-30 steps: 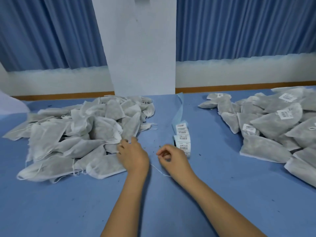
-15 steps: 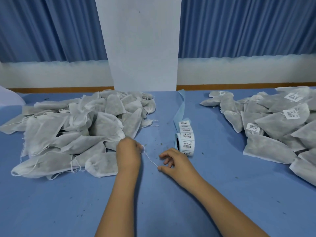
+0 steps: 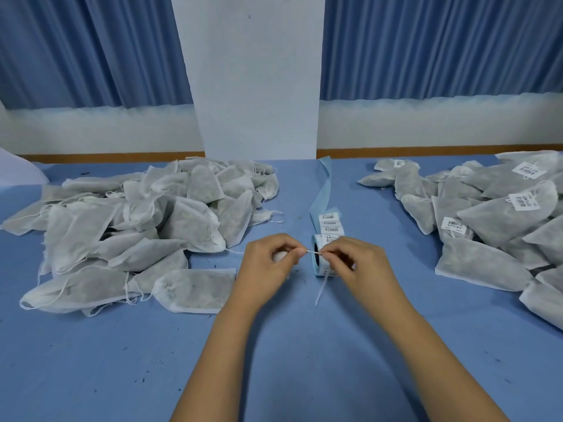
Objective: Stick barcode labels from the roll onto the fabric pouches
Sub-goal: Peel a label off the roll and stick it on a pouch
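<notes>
Where the hands meet: just above the blue surface (image 3: 91,360), right in front of the label roll (image 3: 320,266).
Left hand (image 3: 268,264): fingers curled, thumb and forefinger clamped on one end of a white thread (image 3: 313,253); something white shows inside the palm, and I cannot tell what.
Right hand (image 3: 358,264): fingertips pinched together on the same thread, a short span held taut between the two hands.
Thread tail: hangs loose below the right hand's pinch, down toward the surface.
Label roll: stands on its edge, partly hidden behind the right hand's fingers.
Label strip (image 3: 330,222): runs off the roll away from the person, with barcode labels on it; past them the bare blue backing (image 3: 323,184) trails toward the white pillar (image 3: 256,80).
Unlabelled pouches (image 3: 137,226): a loose heap to the left, the nearest pouch just beside the left hand.
Labelled pouches (image 3: 493,220): a heap well to the right, with barcode stickers showing on several.
Backdrop: blue curtains (image 3: 91,50) on either side of the pillar.
</notes>
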Tool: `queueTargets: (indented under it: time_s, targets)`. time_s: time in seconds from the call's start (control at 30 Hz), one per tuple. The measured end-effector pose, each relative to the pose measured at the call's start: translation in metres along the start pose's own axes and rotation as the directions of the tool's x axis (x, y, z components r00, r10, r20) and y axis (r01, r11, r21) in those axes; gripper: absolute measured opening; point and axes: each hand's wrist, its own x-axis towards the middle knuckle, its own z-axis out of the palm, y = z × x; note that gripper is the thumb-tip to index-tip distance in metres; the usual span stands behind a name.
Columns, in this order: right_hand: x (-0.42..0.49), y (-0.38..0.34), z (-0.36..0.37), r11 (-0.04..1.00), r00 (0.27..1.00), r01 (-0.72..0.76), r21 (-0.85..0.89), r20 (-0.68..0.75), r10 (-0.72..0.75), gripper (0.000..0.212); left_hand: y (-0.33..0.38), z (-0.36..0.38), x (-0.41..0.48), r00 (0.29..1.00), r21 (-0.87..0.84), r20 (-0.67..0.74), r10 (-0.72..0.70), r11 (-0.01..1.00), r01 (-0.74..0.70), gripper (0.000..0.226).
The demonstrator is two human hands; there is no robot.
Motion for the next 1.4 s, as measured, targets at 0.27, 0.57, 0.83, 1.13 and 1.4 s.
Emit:
queueTargets:
  time_s: [0.27,0.57,0.83,1.13,1.4]
  targets:
    - [0.002,0.016,-0.019,0.990,0.936,-0.089,-0.112,-0.349,0.045,0.009,0.008,-0.006,-0.002,0.990,-0.337,0.143,-0.007,0.940,0.056,0.014]
    - [-0.007,-0.001,0.004,0.982,0.997,0.061,-0.179,0.055,-0.052,0.007,0.005,0.003,0.000,0.997,-0.325,-0.077,0.015,0.945,-0.040,0.016]
    - [-0.004,-0.002,-0.009,0.962,0.951,0.212,-0.171,-0.190,-0.243,0.006,0.000,0.006,-0.002,0.988,-0.003,0.094,0.122,0.992,-0.122,0.014]
    - [-0.003,-0.001,-0.007,0.973,0.951,-0.149,0.177,-0.245,0.190,0.009,0.009,0.011,-0.004,0.993,-0.112,0.091,0.072,0.992,-0.061,0.019]
    - [-0.003,0.001,0.001,0.932,0.940,-0.310,0.189,-0.089,0.331,0.013,0.012,0.014,-0.006,0.999,-0.187,-0.037,0.003,0.982,-0.010,0.013]
